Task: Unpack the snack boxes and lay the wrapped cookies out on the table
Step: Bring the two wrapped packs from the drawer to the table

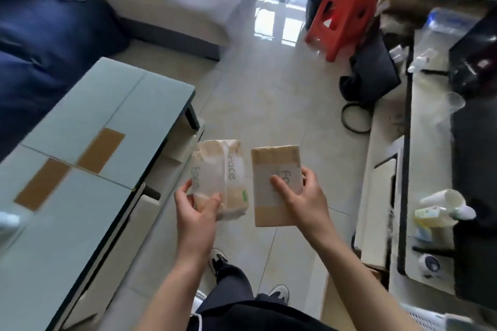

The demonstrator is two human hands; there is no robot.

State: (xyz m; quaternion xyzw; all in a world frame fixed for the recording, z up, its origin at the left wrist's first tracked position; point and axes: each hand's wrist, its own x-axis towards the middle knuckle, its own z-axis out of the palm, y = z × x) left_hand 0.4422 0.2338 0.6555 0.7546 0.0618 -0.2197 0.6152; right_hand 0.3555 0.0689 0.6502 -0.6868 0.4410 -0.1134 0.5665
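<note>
My left hand (pixel 196 205) grips the near end of a beige soft pack (pixel 220 169) printed "face", its wrapper loose at the far end. My right hand (pixel 298 193) holds a second, flatter beige pack (pixel 274 164) with the same print, thumb across its top face. Both packs hang over the tiled floor, side by side and a little apart. The pale green coffee table (pixel 80 169) stands to the left, its right edge just left of the left pack. No snack boxes or wrapped cookies are visible.
Brown tape patches (pixel 100 149) mark the tabletop. A dark blue sofa (pixel 48 43) and grey ottoman (pixel 174 8) lie at the back left. A red stool (pixel 341 16) and a black bag (pixel 371 75) stand on the floor at the back right. A cluttered TV stand (pixel 422 169) runs along the right.
</note>
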